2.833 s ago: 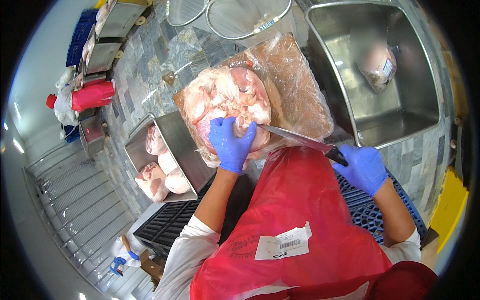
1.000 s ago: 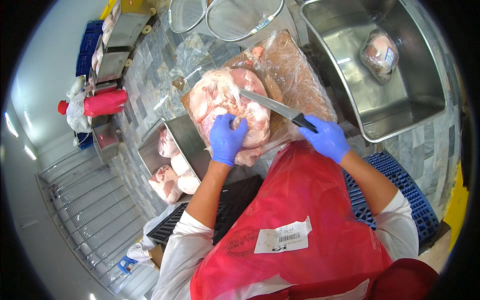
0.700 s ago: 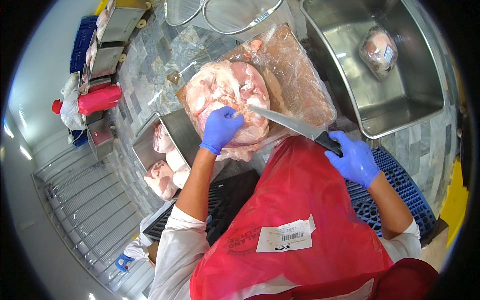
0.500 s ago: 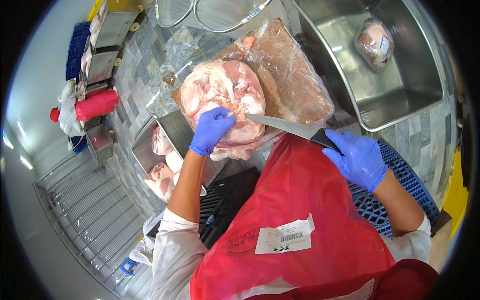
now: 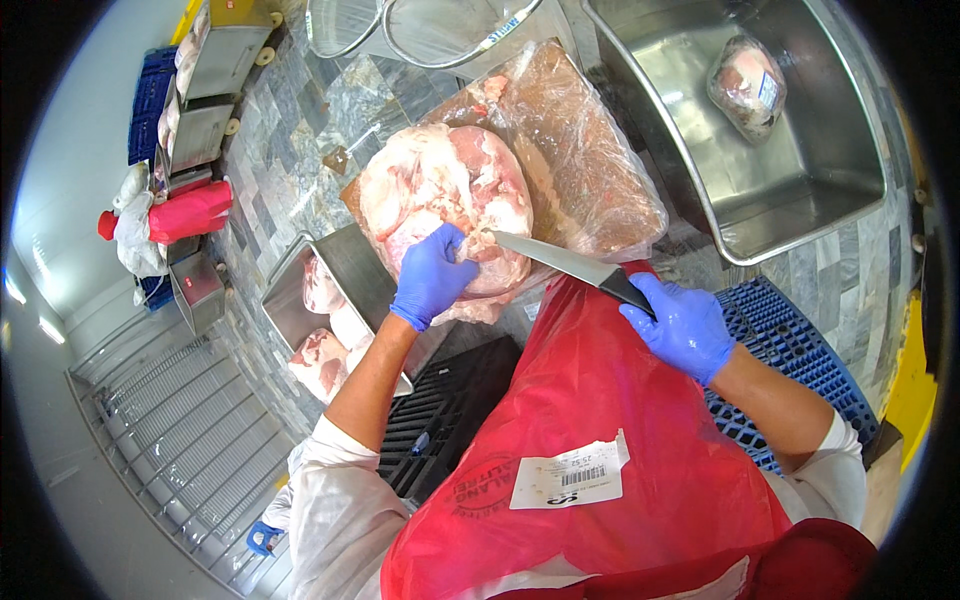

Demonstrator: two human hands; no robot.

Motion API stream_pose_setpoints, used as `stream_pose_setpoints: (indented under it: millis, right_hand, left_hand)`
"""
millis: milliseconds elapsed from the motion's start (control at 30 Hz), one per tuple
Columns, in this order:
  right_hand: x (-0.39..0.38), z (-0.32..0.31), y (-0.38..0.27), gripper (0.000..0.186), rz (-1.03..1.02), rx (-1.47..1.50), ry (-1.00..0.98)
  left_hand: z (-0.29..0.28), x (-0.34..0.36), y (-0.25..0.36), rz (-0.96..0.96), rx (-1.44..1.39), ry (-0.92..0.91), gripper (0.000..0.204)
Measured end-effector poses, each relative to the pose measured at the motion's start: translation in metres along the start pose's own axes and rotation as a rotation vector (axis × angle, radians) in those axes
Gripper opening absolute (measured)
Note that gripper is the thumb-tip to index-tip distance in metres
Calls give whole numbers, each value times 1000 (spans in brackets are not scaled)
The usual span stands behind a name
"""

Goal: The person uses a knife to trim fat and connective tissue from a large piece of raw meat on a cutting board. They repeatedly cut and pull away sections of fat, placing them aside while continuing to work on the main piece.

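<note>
A large pale pink piece of raw meat (image 5: 420, 180) lies at the left side of a board (image 5: 590, 150) wrapped in clear plastic. My left hand (image 5: 433, 277), in a blue glove, presses on the meat's near edge, its fingers curled as if pinching the flesh. In my right hand (image 5: 682, 328), also gloved in blue, is the black handle of a knife (image 5: 565, 262). The blade points left, and its tip touches or sits just over the meat close to my left fingers; I cannot tell how deep it goes.
A deep steel tub (image 5: 820, 200) at the far right holds one wrapped piece of meat (image 5: 748, 88). To the left, a steel bin (image 5: 290, 270) contains more meat. A black crate (image 5: 465, 390) and a blue plastic pallet (image 5: 790, 350) are near me. Another person (image 5: 190, 212) stands far left.
My right hand and the knife have shifted slightly left, the handle dropping a little nearer me. My left hand has moved slightly right and turned on the meat.
</note>
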State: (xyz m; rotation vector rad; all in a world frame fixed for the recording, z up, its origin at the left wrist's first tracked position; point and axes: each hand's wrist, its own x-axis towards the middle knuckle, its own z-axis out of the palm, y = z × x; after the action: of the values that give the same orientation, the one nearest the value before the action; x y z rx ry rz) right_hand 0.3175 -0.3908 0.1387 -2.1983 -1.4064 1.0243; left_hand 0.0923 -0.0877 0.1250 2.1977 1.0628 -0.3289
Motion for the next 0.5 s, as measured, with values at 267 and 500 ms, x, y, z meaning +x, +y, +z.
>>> stream_pose_setpoints:
  millis: [267, 500]
  right_hand:
    - [17, 79, 29, 50, -112, -156, 297]
    - [33, 144, 44, 44, -126, 37, 473]
  left_hand:
    - [18, -2, 0, -65, -68, 169, 24]
    - [34, -6, 5, -69, -190, 318, 21]
